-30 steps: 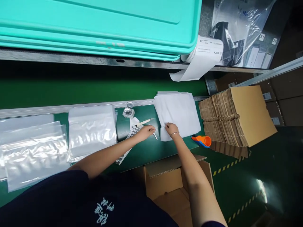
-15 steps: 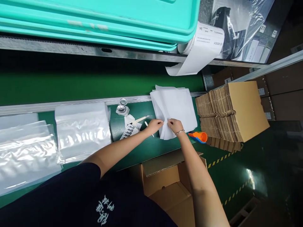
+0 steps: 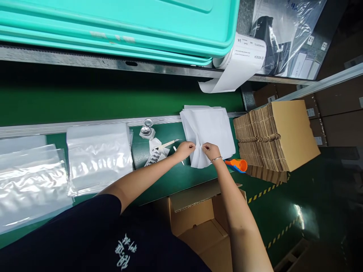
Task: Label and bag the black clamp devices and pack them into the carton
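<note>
Okay, your left hand (image 3: 185, 150) and right hand (image 3: 211, 152) pinch the white sheets (image 3: 213, 126); they extend far of both, long axis near-far, near end angled right.

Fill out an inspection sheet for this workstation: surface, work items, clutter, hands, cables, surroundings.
Surface: green worktop, partly covered.
Work items: white sheets stacked unevenly, the near-left part creased upward; clear plastic bags in piles further left.
Clutter: small pot with its lid raised, slim pale tool, printed strip, orange-and-blue item.
Hands: left hand and right hand pinch the sheets on either side of the crease.
Cables: nothing seen.
Surroundings: teal bins and label roll above; cardboard stack on the right; open carton below the worktop edge.
</note>
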A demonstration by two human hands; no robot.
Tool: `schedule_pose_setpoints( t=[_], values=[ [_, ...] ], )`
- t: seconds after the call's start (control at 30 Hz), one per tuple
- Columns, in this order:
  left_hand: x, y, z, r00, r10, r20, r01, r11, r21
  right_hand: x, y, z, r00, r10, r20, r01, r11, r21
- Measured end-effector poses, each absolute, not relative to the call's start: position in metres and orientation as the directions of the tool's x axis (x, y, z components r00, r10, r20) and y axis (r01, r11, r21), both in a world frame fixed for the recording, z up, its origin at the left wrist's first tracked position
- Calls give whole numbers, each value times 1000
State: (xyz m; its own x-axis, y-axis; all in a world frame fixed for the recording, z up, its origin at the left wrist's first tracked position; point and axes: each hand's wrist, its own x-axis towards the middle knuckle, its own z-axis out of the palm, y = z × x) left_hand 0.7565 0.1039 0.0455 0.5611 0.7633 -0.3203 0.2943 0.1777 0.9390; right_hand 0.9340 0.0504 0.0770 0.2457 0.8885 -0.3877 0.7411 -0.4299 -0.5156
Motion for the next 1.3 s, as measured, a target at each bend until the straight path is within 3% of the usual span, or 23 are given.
schedule_pose_setpoints(
  t=[0.73, 1.07, 1.3],
  values=[
    [753, 111, 73, 565, 767, -303, 386, 79, 919, 937, 50, 80, 303, 887, -349, 722, -453, -524],
    [673, 101, 161, 617, 768, -172, 381, -100, 919, 909, 53, 62, 299, 841, -452, 745, -501, -440],
    [652, 75, 234, 717, 695, 51, 162, -237, 958, 894, 40, 77, 283, 854, -436, 653, -504, -565]
  ],
)
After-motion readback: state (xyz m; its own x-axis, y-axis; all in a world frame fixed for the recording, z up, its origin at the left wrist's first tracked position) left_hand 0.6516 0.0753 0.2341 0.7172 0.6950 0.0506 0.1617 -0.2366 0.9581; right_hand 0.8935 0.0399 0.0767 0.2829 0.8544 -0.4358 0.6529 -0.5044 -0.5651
